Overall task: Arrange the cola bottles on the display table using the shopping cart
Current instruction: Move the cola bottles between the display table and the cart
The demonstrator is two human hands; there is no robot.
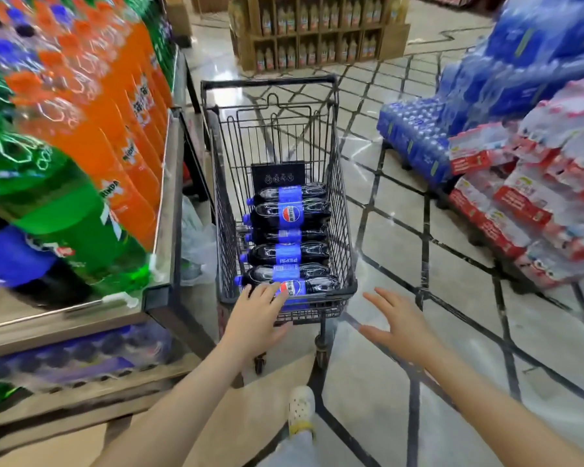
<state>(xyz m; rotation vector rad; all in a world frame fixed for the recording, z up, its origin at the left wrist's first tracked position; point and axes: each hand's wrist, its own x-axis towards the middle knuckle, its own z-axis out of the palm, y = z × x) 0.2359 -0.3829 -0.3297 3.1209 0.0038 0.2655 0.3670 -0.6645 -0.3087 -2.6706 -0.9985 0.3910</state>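
Note:
A black wire shopping cart (343, 210) stands in front of me on the tiled floor. Several dark cola bottles (289, 212) with blue labels lie on their sides in its basket. My left hand (257, 318) reaches over the cart's near edge with straight fingers, its fingertips at the nearest cola bottle (317, 285). My right hand (398, 325) hovers open beside the cart's near right corner and holds nothing. The display table (164, 203) stands at the left, with a cola bottle (31, 264) at its near end beside green and orange soda bottles.
Green soda bottles (64, 210) and orange soda bottles (115, 129) fill the table. Blue water packs (418, 136) and red-labelled packs (526, 197) are stacked at the right. A wooden juice shelf (317, 32) stands behind the cart. My shoe (300, 409) is near the cart's wheels.

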